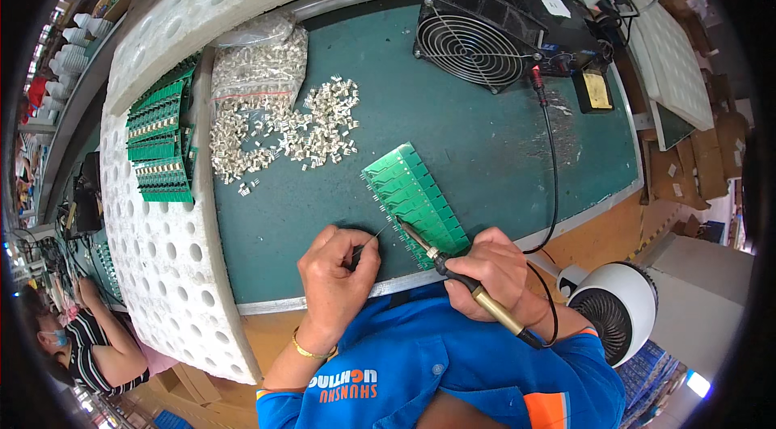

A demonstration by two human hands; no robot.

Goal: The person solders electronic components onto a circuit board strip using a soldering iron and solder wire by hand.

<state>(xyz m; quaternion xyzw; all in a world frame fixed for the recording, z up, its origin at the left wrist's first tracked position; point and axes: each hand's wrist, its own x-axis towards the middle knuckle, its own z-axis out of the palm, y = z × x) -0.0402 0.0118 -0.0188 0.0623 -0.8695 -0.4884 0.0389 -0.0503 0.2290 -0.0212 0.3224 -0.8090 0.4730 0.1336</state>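
Note:
A green circuit board panel (415, 196) lies tilted on the dark green bench mat (485, 154). My right hand (493, 267) grips a soldering iron (461, 275) like a pen, its tip touching the panel's near left edge. My left hand (335, 283) pinches a thin solder wire (370, 239) whose end points at the same spot beside the iron tip. Both hands rest near the bench's front edge.
Loose small metal parts (315, 126) and a clear bag of them (263, 61) lie at the back left. More green boards (162, 142) are stacked on white perforated foam (158, 259). A black fan (477, 37), a soldering station (566, 21) and a white round fan (618, 308) stand to the right. Another person (77, 340) sits at the lower left.

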